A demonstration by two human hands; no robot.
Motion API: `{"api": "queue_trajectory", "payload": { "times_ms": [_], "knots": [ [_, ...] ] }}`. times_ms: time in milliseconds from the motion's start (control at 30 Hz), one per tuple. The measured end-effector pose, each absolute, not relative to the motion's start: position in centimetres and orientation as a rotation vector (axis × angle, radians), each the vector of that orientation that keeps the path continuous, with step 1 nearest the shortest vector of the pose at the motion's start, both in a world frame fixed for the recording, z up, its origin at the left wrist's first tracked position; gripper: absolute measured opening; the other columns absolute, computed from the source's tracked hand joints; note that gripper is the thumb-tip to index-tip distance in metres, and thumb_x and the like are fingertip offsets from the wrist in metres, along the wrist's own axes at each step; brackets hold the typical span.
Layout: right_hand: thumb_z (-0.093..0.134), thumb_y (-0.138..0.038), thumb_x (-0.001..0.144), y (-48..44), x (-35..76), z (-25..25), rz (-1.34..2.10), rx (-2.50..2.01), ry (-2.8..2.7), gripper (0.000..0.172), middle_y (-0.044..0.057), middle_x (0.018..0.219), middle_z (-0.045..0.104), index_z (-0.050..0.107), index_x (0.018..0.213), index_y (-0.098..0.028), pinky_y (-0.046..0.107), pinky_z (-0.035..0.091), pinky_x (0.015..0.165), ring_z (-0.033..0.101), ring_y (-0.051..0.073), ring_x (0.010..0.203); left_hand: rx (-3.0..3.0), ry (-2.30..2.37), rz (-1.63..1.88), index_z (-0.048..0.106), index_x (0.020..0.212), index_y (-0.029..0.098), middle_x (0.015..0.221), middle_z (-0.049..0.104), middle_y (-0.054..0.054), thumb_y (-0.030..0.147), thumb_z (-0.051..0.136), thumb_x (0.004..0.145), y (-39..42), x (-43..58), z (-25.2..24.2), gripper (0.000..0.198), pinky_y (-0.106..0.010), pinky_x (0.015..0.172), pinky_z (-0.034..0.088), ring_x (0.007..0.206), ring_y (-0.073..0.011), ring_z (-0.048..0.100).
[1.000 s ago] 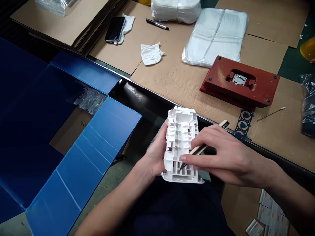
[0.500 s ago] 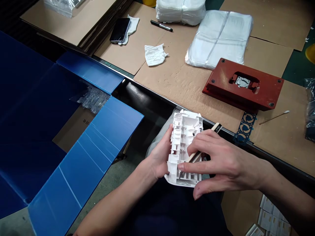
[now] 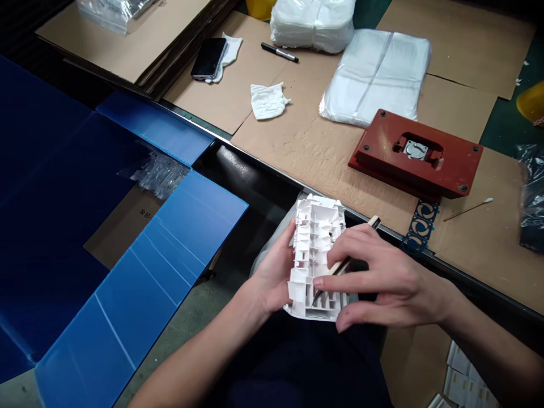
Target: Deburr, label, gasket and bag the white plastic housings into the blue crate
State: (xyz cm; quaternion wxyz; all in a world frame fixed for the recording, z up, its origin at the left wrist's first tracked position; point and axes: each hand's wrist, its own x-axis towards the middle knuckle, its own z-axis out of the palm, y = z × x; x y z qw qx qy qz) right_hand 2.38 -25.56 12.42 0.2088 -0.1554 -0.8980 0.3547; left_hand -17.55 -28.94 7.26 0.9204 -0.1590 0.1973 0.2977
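Note:
A white plastic housing (image 3: 313, 258) with many ribs and compartments faces up, tilted, just off the table's front edge. My left hand (image 3: 276, 277) grips its left side, the thumb along the edge and the other fingers hidden behind. In my right hand (image 3: 374, 277) is a craft knife (image 3: 340, 266) with a slim pale handle and a thin dark blade. It is closed round the handle, the index finger stretched along toward the tip. The blade points down into the ribbed lower part of the housing; whether it touches the plastic I cannot tell.
Across the table lie a red fixture (image 3: 425, 170), a blue cut-out strip (image 3: 420, 226), a cotton swab (image 3: 467, 209), wrapped white bundles (image 3: 378, 73), a marker (image 3: 279, 52), a phone (image 3: 209, 58) and a white cloth (image 3: 269, 102). At left stands an open blue box (image 3: 170, 238).
The knife's tip has shifted slightly within the lower part of the housing, its blade now more visible. Both hands keep their hold. The view has moved slightly.

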Motion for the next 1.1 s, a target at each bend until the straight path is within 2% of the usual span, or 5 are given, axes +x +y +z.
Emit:
{"api": "queue_trajectory", "payload": {
  "times_ms": [167, 467, 733, 933, 1100],
  "knots": [
    [0.063, -0.009, 0.093, -26.2, 3.6, 11.0, 0.926, -0.903, -2.175, 0.039, 0.005, 0.104, 0.064, 0.068, 0.127, -0.027, 0.035, 0.045, 0.084, 0.06, 0.017, 0.096, -0.237, 0.373, 0.812, 0.057, 0.134, 0.012, 0.115, 0.073, -0.017, 0.069, 0.053, 0.088, -29.0, -18.8, 6.6, 0.074, -0.052, 0.102, 0.049, 0.112, -0.0366, 0.067],
    [0.067, -0.03, 0.094, -30.4, 2.2, 5.9, 1.22, -1.398, -1.104, 0.029, 0.002, 0.097, 0.067, 0.07, 0.123, -0.03, 0.026, 0.051, 0.079, 0.062, 0.013, 0.089, -0.097, 0.683, 1.161, 0.068, 0.1, 0.016, 0.087, 0.074, -0.005, 0.022, 0.081, 0.074, -28.4, -19.7, 5.9, 0.03, -0.044, 0.082, 0.063, 0.083, -0.0227, 0.072],
    [0.069, -0.034, 0.091, -32.1, 0.4, 5.7, 1.202, -1.453, -0.899, 0.025, 0.001, 0.091, 0.068, 0.065, 0.114, -0.024, 0.021, 0.049, 0.059, 0.059, 0.009, 0.066, -0.009, 0.846, 1.184, 0.057, 0.134, 0.019, 0.115, 0.075, -0.011, 0.001, 0.07, 0.076, -28.2, -18.8, 7.0, 0.062, -0.049, 0.1, 0.057, 0.112, -0.0309, 0.07],
    [0.064, -0.036, 0.095, -33.5, -0.4, 7.7, 0.913, -1.676, -1.366, 0.032, 0.003, 0.111, 0.069, 0.065, 0.127, -0.03, 0.022, 0.054, 0.075, 0.065, 0.015, 0.093, 0.016, 1.041, 1.347, 0.052, 0.141, 0.026, 0.124, 0.072, -0.008, 0.003, 0.073, 0.073, -28.6, -18.1, 6.4, 0.075, -0.049, 0.096, 0.06, 0.116, -0.0322, 0.067],
    [0.067, -0.039, 0.093, -33.5, -1.2, 9.0, 0.674, -1.645, -1.686, 0.04, 0.0, 0.085, 0.062, 0.065, 0.13, -0.025, 0.023, 0.051, 0.065, 0.057, 0.011, 0.069, 0.086, 1.122, 1.459, 0.051, 0.141, 0.029, 0.126, 0.071, -0.008, 0.006, 0.079, 0.071, -28.9, -17.8, 6.6, 0.078, -0.044, 0.09, 0.061, 0.116, -0.0326, 0.066]
  ]
}}
